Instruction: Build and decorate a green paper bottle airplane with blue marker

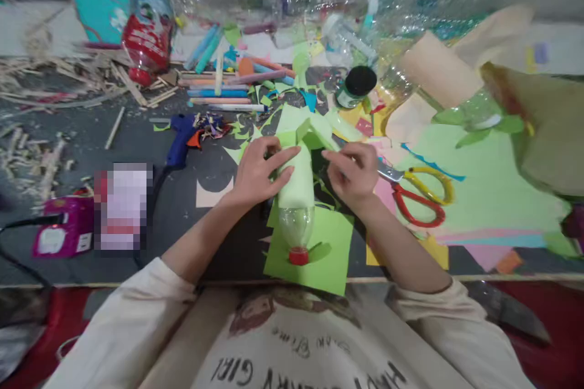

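Observation:
A clear plastic bottle (296,225) with a red cap (298,255) lies on a green paper sheet (331,252), cap toward me. Light green paper (298,179) is wrapped round its body. My left hand (255,173) presses this wrap from the left, fingers curled over it. My right hand (351,173) pinches a green paper edge (319,134) at the bottle's far end, fingers closed on it.
Red and yellow scissors (417,194) lie just right of my right hand. A blue glue gun (180,140) rests to the left, with coloured paper rolls (228,88) behind. Wood sticks (59,82) litter the far left. Large paper sheets (479,194) and empty bottles (356,36) crowd the right and back.

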Action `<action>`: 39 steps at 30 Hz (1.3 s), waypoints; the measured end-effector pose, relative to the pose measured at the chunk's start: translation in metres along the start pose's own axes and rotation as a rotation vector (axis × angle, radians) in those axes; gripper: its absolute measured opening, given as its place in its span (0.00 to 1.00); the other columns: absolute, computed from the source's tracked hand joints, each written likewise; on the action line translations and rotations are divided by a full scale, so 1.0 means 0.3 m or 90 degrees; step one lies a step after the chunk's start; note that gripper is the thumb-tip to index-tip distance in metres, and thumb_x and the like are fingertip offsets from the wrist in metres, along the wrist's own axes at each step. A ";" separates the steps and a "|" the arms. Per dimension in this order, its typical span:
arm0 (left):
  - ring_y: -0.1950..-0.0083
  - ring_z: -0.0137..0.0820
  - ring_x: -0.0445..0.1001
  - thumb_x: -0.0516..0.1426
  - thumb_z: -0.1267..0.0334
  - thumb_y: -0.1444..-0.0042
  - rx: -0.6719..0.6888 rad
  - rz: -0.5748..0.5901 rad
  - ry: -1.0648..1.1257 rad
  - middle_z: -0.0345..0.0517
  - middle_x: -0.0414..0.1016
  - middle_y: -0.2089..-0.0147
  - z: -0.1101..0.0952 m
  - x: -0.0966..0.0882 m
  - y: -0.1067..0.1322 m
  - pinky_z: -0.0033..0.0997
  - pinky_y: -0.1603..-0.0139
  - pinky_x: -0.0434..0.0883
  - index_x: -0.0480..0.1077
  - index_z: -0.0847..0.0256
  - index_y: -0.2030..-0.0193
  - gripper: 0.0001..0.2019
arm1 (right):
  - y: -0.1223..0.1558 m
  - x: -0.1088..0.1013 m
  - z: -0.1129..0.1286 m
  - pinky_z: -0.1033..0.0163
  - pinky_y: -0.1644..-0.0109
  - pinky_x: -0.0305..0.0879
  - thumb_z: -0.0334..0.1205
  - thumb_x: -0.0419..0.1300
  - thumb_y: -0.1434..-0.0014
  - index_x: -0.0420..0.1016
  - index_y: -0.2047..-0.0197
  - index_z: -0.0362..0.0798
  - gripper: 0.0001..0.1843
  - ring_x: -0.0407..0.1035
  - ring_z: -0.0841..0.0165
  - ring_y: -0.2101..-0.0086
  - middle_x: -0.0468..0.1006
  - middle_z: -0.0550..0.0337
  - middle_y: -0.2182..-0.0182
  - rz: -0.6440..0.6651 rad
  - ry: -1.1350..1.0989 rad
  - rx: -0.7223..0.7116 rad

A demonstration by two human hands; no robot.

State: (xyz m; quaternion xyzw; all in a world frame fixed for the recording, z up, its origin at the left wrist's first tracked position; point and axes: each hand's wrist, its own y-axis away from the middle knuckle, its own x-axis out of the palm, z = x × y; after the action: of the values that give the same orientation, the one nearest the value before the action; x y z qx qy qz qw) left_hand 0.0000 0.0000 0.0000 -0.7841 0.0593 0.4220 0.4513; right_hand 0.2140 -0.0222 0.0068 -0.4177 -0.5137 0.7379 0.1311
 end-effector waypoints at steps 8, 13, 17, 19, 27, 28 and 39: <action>0.79 0.28 0.65 0.42 0.45 0.32 -0.089 0.166 0.015 0.37 0.67 0.81 -0.020 -0.001 0.037 0.28 0.75 0.60 0.73 0.60 0.44 0.28 | 0.037 0.010 0.104 0.64 0.77 0.55 0.29 0.49 0.37 0.69 0.60 0.48 0.09 0.61 0.71 0.83 0.69 0.68 0.83 0.179 -0.112 0.015; 0.71 0.32 0.71 0.39 0.40 0.34 -0.073 0.214 -0.002 0.44 0.74 0.67 -0.027 -0.018 0.041 0.29 0.74 0.62 0.67 0.58 0.36 0.33 | 0.048 0.010 0.093 0.64 0.75 0.61 0.31 0.48 0.34 0.69 0.59 0.49 0.10 0.68 0.69 0.79 0.76 0.62 0.77 0.196 -0.109 0.130; 0.59 0.35 0.73 0.39 0.40 0.34 -0.137 0.201 0.089 0.51 0.73 0.52 -0.019 -0.010 0.047 0.30 0.67 0.69 0.62 0.56 0.32 0.32 | 0.053 0.014 0.059 0.60 0.63 0.70 0.35 0.49 0.31 0.70 0.50 0.50 0.11 0.76 0.64 0.67 0.82 0.55 0.64 0.160 -0.127 0.199; 0.49 0.40 0.72 0.41 0.38 0.35 -0.174 0.203 0.149 0.55 0.68 0.43 -0.011 0.002 0.049 0.35 0.58 0.73 0.56 0.55 0.29 0.34 | 0.053 0.018 0.048 0.58 0.58 0.72 0.38 0.51 0.31 0.70 0.47 0.50 0.12 0.77 0.62 0.61 0.81 0.53 0.59 0.140 -0.115 0.227; 0.50 0.38 0.73 0.48 0.40 0.37 -0.187 0.212 0.179 0.55 0.56 0.33 -0.002 0.027 0.050 0.39 0.54 0.74 0.57 0.48 0.31 0.30 | 0.059 0.027 0.037 0.50 0.50 0.71 0.43 0.49 0.30 0.69 0.46 0.51 0.15 0.75 0.59 0.58 0.81 0.52 0.57 0.184 -0.102 0.269; 0.52 0.36 0.73 0.48 0.41 0.37 -0.188 0.205 0.177 0.54 0.56 0.33 -0.004 0.026 0.050 0.38 0.55 0.74 0.58 0.48 0.32 0.29 | 0.058 0.025 0.036 0.50 0.50 0.71 0.43 0.49 0.30 0.69 0.46 0.51 0.15 0.76 0.59 0.58 0.81 0.52 0.57 0.184 -0.098 0.263; 0.61 0.32 0.71 0.43 0.49 0.30 -0.062 0.007 0.279 0.47 0.73 0.54 -0.020 -0.010 0.024 0.34 0.60 0.68 0.66 0.54 0.39 0.21 | 0.033 0.003 0.060 0.59 0.72 0.53 0.31 0.49 0.40 0.71 0.67 0.49 0.11 0.58 0.66 0.76 0.65 0.61 0.80 0.166 -0.065 0.025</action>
State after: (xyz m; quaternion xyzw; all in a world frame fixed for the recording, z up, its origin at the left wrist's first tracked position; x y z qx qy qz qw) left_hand -0.0017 -0.0095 -0.0012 -0.8775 0.1398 0.2462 0.3871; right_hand 0.2023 -0.0377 0.0001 -0.4401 -0.4466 0.7789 0.0160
